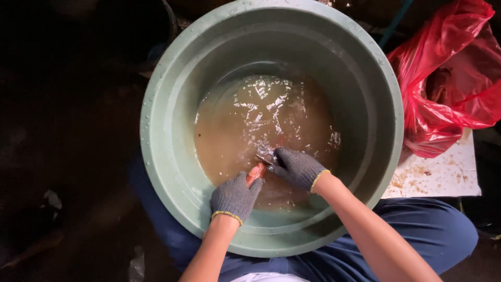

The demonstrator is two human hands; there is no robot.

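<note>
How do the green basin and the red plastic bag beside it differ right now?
The green basin is a rigid round tub, while the red plastic bag is soft and crumpled. The basin holds murky brown water, where both gloved hands work; the bag holds something dark, untouched. The basin sits centre, the bag at its right. Both stand open at the top.

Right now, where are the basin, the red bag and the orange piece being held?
basin [156, 130], head view, left rim.
red bag [449, 89], head view, middle.
orange piece [255, 173], head view, part showing above the left glove.
</note>
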